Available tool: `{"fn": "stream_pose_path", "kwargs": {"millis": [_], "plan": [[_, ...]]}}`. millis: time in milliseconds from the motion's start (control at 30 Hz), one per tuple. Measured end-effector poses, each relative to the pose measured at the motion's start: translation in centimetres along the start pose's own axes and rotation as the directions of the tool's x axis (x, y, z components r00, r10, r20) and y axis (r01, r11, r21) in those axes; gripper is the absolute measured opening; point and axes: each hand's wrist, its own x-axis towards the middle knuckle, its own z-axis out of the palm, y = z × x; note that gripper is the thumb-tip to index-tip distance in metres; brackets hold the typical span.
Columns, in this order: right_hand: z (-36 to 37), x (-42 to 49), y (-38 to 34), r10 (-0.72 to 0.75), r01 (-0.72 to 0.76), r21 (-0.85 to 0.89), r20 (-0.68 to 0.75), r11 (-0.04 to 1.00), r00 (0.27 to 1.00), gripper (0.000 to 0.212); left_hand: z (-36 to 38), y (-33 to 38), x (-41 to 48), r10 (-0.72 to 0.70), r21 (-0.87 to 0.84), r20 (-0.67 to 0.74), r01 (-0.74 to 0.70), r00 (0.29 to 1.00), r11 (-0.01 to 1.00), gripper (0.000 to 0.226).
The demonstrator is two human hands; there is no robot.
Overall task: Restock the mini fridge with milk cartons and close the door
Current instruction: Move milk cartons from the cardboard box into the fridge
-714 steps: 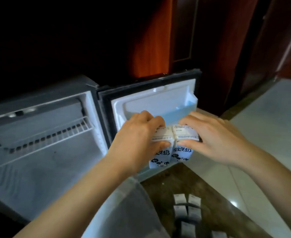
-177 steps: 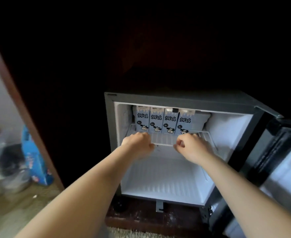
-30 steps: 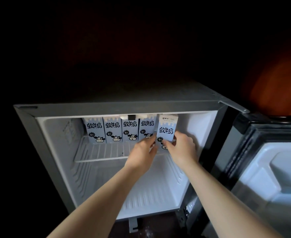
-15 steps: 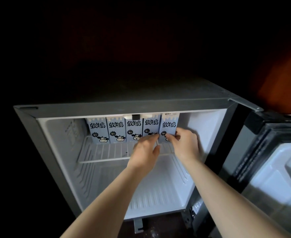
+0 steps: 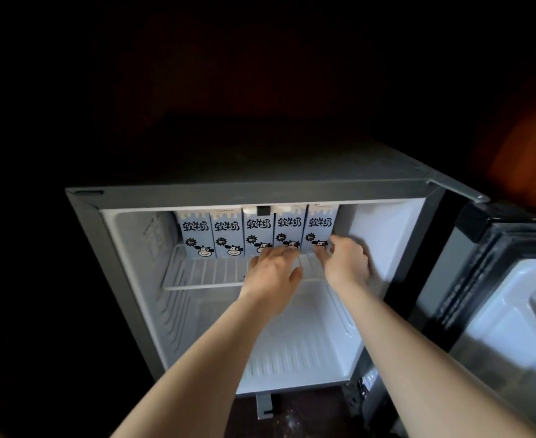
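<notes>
- A reddish-brown wooden panel (image 5: 527,156) shows blurred at my upper right.
- A dark, speckled floor (image 5: 295,420) lies below me.
- Deep shadow fills the space ahead and to my left.

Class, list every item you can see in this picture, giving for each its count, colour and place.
milk cartons: five, blue and white, upright in a row at the back of the wire shelf
wire shelf: one, white, upper part of the fridge
mini fridge: one, grey outside, white inside, centre
door: one, dark frame, white liner, swung open at right
left hand: one, straight fingers at the foot of the third and fourth cartons
right hand: one, fingers curled round the rightmost carton at its lower corner
</notes>
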Motion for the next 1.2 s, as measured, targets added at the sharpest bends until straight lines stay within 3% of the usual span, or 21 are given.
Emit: {"fn": "stream_pose_path", "kwargs": {"millis": [167,333,500,667,900,1033,1200], "plan": [[-0.6,-1.1,-0.2,-0.02,0.02,0.0,-0.009,1.0,1.0,0.027,-2.7,0.2,-1.8,-0.029,0.005,0.064,0.028,0.998,1.0,0.038],[-2.6,-3.5,-1.3,-0.054,0.065,-0.141,0.085,0.988,0.995,0.024,-5.1,0.7,-4.8,-0.054,0.1,0.176,0.036,0.983,0.994,0.031],[-5.3,-6.7,-4.2,-0.152,0.226,-0.247,0.287,0.942,0.946,0.02,-8.5,0.1,-8.7,-0.076,0.148,0.222,0.044,0.972,0.988,0.03],[-7.4,-10.7,-8.5,-0.325,0.444,-0.26,0.394,0.857,0.86,0.019,-12.4,-1.0,-13.3,-0.136,0.174,0.198,0.102,0.971,0.979,0.031],[-8.0,-17.4,-14.9,-0.572,0.702,-0.1,0.503,0.706,0.647,0.026,-18.8,-3.3,-22.8,-0.286,0.311,0.081,0.248,0.955,0.917,0.034],[-7.6,-23.9,-17.9,-0.703,0.801,0.104,0.554,0.59,0.445,0.022,-21.1,-5.3,-30.2,-0.384,0.361,0.031,0.348,0.923,0.865,0.033],[-4.7,-33.2,-19.5,-0.768,0.884,0.227,0.609,0.409,0.199,0.026,-21.7,-7.5,-40.1,-0.569,0.377,0.074,0.505,0.819,0.776,0.032]]}}
